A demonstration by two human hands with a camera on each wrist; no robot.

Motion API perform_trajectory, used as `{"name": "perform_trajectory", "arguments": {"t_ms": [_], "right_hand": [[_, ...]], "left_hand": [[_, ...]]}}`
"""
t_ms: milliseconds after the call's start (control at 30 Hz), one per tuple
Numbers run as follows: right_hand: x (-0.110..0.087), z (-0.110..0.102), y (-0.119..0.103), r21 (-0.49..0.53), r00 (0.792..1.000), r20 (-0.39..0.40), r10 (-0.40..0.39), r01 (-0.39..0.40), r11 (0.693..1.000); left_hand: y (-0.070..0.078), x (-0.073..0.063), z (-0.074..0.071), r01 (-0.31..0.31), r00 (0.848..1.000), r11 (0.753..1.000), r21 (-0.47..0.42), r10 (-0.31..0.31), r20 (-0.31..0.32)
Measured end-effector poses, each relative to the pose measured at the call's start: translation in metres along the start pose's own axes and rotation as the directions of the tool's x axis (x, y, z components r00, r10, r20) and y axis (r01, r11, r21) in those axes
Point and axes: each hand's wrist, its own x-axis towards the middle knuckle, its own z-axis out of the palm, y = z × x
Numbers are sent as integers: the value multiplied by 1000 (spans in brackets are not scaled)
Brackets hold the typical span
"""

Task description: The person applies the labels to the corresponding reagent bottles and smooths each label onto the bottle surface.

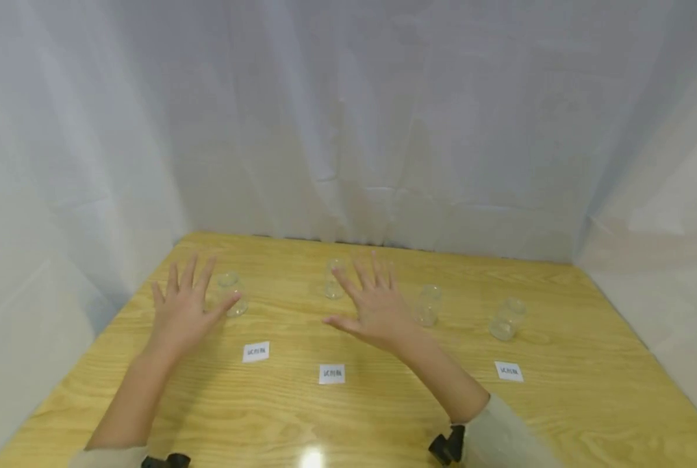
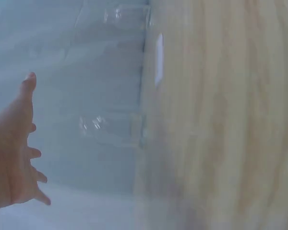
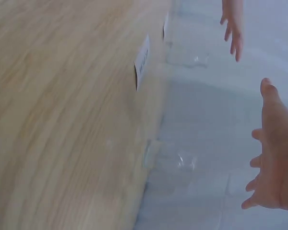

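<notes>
My left hand (image 1: 181,315) is raised over the left part of the table, fingers spread and holding nothing. Its thumb overlaps a clear glass jar (image 1: 235,307) in the head view. Spread in the same way, my right hand (image 1: 380,313) hovers near the middle, between a second glass jar (image 1: 334,287) and a third jar (image 1: 429,305). Another glass jar (image 1: 507,320) stands farther right. Both wrist views show a gap between the hands and the tabletop; the left wrist view has a jar (image 2: 113,127) beyond the left hand (image 2: 12,158).
Small white cards with writing lie in front of the jars: a left card (image 1: 256,351), a middle card (image 1: 332,374) and a right card (image 1: 508,371). The wooden table (image 1: 301,416) is enclosed by white curtains (image 1: 383,117) at the back and sides.
</notes>
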Motion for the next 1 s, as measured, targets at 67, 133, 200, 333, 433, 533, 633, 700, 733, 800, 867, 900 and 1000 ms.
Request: {"name": "perform_trajectory", "arguments": {"t_ms": [67,133,200,333,433,533,633,700,733,800,867,900,1000], "right_hand": [[12,10,-14,20,1000,15,-19,18,1000],[25,20,-27,48,999,21,-37,35,998],[38,32,-39,78,999,27,-40,38,996],[61,53,-61,162,998,58,-22,13,987],[75,66,-75,276,997,75,-2,-19,961],[87,76,-87,433,997,79,24,-56,899],[96,85,-96,601,996,82,46,-86,795],[99,90,-101,698,993,101,57,-112,707],[100,92,-103,734,992,109,64,-123,668],[102,95,-106,790,990,112,90,-143,596],[102,96,-107,833,985,114,130,-166,527],[103,97,-108,845,984,106,146,-166,508],[103,98,-107,875,982,78,172,-150,461]], "left_hand": [[-9,-2,4,17,1000,994,-104,-16,7],[-17,-3,8,40,999,981,-191,-36,22],[-24,-4,14,68,997,963,-262,-58,44],[-37,-4,24,94,995,906,-413,-75,60],[-46,-4,32,84,996,827,-556,-62,58],[-53,-3,39,79,997,745,-662,-49,64],[-58,-2,45,87,996,706,-702,-47,77],[-59,-2,47,89,996,701,-708,-48,77],[-59,-2,48,91,996,699,-710,-50,79],[-58,-1,50,89,996,697,-712,-50,76],[-56,0,52,90,996,690,-718,-48,79],[-54,1,53,90,996,685,-723,-45,81],[-51,3,55,94,995,665,-741,-42,88]]}}
